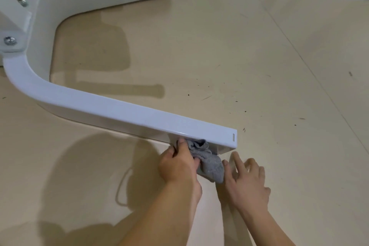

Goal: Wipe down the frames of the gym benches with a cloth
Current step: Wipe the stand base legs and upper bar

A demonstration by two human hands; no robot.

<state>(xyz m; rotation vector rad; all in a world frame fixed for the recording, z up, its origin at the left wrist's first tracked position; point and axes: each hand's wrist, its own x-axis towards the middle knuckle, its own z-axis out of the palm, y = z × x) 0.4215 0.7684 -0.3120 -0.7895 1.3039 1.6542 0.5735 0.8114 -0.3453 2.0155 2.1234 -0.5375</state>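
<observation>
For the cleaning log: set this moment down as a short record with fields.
frame: white U-shaped tube, lying on the floor
cloth: grey, bunched, pressed against the near leg's side close to its end
left hand: grips the cloth
right hand: holds nothing, fingers spread, beside the cloth's lower end
floor: beige, with dark specks

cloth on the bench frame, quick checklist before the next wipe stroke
1. Grip: left hand holds the grey cloth: ok.
2. Contact: cloth pressed to the white frame on its near side, by its end: ok.
3. Free hand: right hand open beside the cloth's tail: ok.
4. Dirt: dark specks on the floor near the frame's end: not ok.
5. Frame underside wiped: hidden: cannot tell.
</observation>
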